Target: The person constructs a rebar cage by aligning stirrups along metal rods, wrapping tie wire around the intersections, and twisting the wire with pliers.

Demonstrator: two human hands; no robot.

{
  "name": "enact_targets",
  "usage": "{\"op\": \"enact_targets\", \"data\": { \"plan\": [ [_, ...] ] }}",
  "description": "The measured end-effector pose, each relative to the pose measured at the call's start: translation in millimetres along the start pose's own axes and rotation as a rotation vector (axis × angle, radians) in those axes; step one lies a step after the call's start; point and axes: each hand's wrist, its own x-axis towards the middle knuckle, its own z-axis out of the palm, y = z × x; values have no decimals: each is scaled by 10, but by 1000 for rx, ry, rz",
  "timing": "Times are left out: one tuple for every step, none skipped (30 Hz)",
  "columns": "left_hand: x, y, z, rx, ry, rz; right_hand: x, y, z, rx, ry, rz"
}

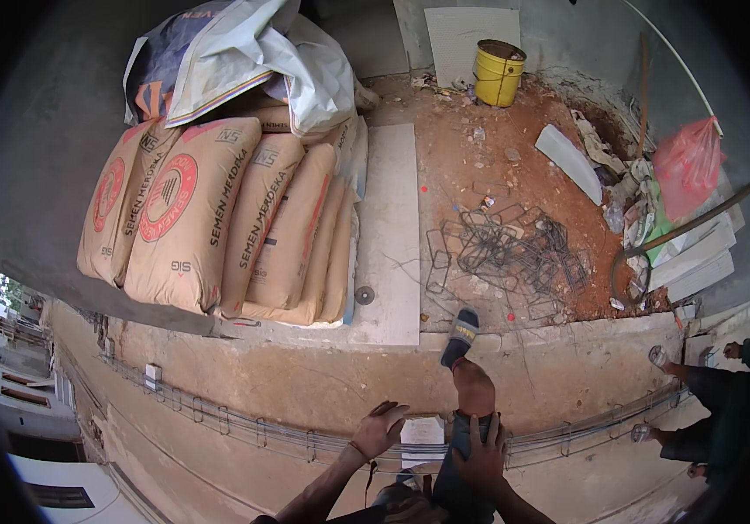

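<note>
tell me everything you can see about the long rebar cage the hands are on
The rebar cage is a long, slim frame of thin grey steel bars tied by evenly spaced rectangular stirrups. It lies flat on the dusty concrete slab, curving across the view from left to right. The left hand rests on it; the right hand sits on the knee beside it.

Long steel rebar cage [244, 430] lying horizontally along concrete ledge.
</note>
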Motion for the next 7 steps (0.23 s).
{"op": "enact_targets", "data": {
  "plan": [
    [482,201,-266,-61,75,16,458,-24,-183,-53,-22,-21],
    [919,307,-501,-34,72,26,895,-56,-294,1,-19,19],
    [1333,404,-712,-92,65,-27,1344,-27,-464,24,-3,18],
    [1547,509,-981,-151,49,-100,1624,-42,-641,99,-94,55],
    [1748,582,-1189,-139,50,-108,1878,-1,-838,158,-186,83],
    [1940,571,-1321,-195,-31,-250,2094,78,-949,207,-249,116],
    [2132,500,-1437,-255,-113,-386,2290,100,-1076,210,-318,159]
  ]
}}
